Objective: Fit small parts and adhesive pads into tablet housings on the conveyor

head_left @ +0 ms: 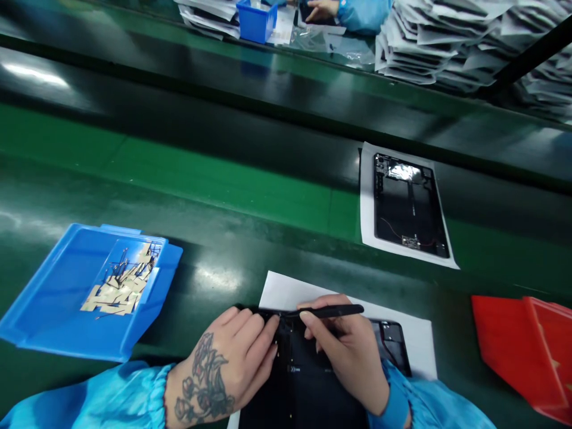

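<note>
Black tweezers (337, 310) are pinched between the thumb and fingers of my right hand (353, 351), their tips pointing left at the upper edge of an opened tablet (308, 387). Over the tablet's upper left corner lies my left hand (236, 351), its fingers held close together and the index fingertip beside the tweezer tips. Whether those fingers grip a small part there, I cannot make out. Beneath the tablet is a sheet of white paper (286, 290). Both hands cover much of the tablet's top part.
A blue bin (53, 286) with small flat cream pieces stands left, a red bin (504, 339) right. Ahead, another opened tablet (397, 208) lies on white paper. Across the bench are a co-worker's hand (322, 10), a small blue box (257, 22) and stacked white sheets (415, 47).
</note>
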### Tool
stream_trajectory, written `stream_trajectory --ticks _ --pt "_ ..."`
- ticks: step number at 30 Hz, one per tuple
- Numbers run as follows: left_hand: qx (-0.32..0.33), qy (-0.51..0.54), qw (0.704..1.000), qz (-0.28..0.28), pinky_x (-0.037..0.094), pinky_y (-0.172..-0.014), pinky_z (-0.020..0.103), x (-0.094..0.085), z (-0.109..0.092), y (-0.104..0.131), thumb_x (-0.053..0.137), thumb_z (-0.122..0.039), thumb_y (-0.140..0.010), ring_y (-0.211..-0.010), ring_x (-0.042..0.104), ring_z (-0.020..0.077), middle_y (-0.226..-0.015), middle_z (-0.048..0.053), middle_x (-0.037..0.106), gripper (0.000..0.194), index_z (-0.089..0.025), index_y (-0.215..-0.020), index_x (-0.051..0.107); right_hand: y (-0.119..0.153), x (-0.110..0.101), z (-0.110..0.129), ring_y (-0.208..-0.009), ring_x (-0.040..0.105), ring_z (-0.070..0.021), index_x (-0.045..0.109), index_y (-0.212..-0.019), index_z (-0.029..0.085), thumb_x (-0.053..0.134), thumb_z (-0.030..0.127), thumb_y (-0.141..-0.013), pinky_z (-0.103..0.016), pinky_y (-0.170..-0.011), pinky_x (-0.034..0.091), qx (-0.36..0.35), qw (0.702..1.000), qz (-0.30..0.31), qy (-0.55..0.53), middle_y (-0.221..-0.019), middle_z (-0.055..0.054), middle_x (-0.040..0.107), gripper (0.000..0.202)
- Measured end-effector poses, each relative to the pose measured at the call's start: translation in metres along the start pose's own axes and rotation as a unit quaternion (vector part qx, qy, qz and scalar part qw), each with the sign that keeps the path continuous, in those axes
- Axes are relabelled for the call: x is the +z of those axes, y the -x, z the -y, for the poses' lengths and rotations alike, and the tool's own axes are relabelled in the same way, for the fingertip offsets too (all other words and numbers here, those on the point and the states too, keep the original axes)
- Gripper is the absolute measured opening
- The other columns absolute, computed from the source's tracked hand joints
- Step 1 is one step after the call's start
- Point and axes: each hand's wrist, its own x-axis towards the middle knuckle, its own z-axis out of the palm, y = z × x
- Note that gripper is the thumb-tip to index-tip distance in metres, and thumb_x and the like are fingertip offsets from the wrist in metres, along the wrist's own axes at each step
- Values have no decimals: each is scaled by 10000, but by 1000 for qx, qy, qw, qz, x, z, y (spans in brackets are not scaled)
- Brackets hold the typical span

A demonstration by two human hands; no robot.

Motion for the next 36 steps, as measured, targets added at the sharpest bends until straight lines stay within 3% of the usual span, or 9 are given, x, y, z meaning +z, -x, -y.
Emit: stream_trajectory --ticks 16,22,27,30,36 --pt "-12 -23 1000 4 402 -556 371 0 -2 0 519 -212 -859 -680 479 210 -794 87 541 353 -31 -1156 582 -2 -7 7 -642 595 -89 574 -902 178 631 201 -888 -207 -589 508 -181 974 -66 116 -826 -14 618 63" --pt "-15 -15 1000 5 417 -551 371 -2 -1 -1 513 -211 -868 -680 474 205 -784 78 531 342 -33 -1152 577 2 -9 6 -788 618 -124 509 -980 217 617 109 -871 -253 -693 530 -204 977 -46 38 -871 -6 622 187" --pt "-14 -13 1000 5 423 -553 378 -2 -1 0 523 -213 -861 -691 474 209 -796 80 534 356 -29 -1163 569 1 -9 4 -847 626 -133 499 -1010 221 634 95 -856 -275 -748 533 -239 969 -18 57 -915 -6 632 241" --pt "-15 -13 1000 7 425 -553 382 -2 -2 0 525 -210 -858 -692 470 208 -794 80 530 357 -29 -1163 571 1 -9 5 -838 628 -126 506 -996 207 604 110 -881 -257 -744 534 -220 973 -30 66 -908 -16 626 180" --pt "-18 -2 1000 9 420 -548 383 -2 -2 -1 528 -194 -854 -684 459 204 -786 77 523 344 -28 -1151 576 1 -9 6 -646 616 -80 544 -920 183 591 193 -910 -175 -569 512 -136 988 -50 62 -803 -4 595 49"
